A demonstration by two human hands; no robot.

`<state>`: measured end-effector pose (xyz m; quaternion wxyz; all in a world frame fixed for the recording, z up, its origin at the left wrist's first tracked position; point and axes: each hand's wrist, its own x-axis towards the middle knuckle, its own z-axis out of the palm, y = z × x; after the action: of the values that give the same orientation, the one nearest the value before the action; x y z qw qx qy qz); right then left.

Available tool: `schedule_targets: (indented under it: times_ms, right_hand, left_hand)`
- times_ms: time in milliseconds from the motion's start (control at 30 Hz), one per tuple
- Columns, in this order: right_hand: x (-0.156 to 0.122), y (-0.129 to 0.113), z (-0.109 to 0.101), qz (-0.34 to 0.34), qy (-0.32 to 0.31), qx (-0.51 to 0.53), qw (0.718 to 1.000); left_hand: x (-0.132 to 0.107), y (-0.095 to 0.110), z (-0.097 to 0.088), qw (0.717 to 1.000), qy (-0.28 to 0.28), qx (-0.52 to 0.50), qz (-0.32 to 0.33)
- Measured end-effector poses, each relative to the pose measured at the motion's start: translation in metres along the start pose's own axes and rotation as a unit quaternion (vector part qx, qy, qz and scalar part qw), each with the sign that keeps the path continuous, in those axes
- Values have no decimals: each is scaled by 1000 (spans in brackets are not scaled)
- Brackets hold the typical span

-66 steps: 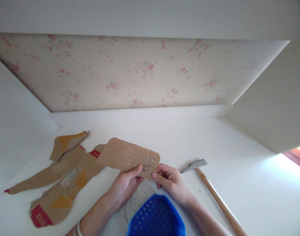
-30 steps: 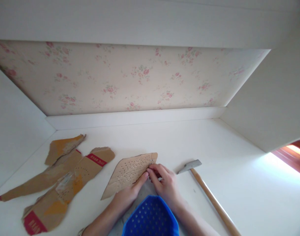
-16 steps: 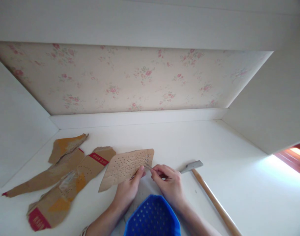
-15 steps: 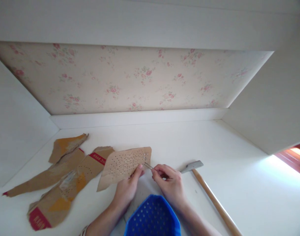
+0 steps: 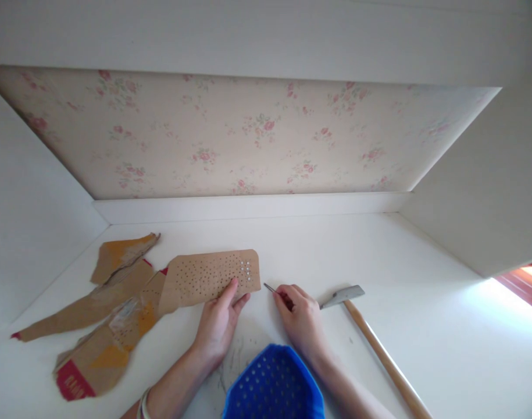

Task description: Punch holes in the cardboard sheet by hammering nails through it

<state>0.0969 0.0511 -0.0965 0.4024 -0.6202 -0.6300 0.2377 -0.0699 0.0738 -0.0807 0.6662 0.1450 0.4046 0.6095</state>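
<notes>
My left hand (image 5: 222, 323) holds the lower edge of a tan cardboard piece (image 5: 204, 279), its thumb on top and its fingers underneath. Many small holes run across this piece, and a few near its right end show white through them. Pinched in my right hand (image 5: 298, 308) are slim metal tweezers (image 5: 270, 288), with the tips pointing left, just off the cardboard's right edge. Between my forearms, at the bottom of the view, is a blue angular object with holes (image 5: 274, 381).
Torn brown cardboard pieces (image 5: 95, 305) with red and orange patches lie at left. A tool with a wooden handle (image 5: 381, 352) and flat grey metal head (image 5: 342, 295) lies at right. White panels and floral wallpaper (image 5: 231, 137) rise behind the white surface (image 5: 318, 244).
The tweezers have come away from the cardboard. My left hand has shifted the cardboard left and levelled it, so its holes face me more squarely.
</notes>
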Motion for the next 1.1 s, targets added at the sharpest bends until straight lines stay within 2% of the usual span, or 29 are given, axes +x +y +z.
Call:
schedule_targets:
  times_ms: [167,367,600,900,1000,1100]
  right_hand:
    - [1,-1,1,5,1,-31,999]
    - [3,1,2,14,7,-48,999]
    - [3,1,1,22,7,-45,999]
    - [0,0,1,20,18,6,1000]
    - [0,-4,-1,16,14,37,999]
    - [-2,-7,-5,16,3,70,997]
  left_hand:
    - [0,-3,-2,999,-31,-23,-28]
    - [-3,-4,-5,993,-81,25,-83]
    - [-3,1,-2,990,-100,32,-89]
    - [2,0,-5,994,-79,-3,-74]
    - [2,1,-6,992,-99,2,-82]
    - [-1,2,-3,984,-146,28,-98]
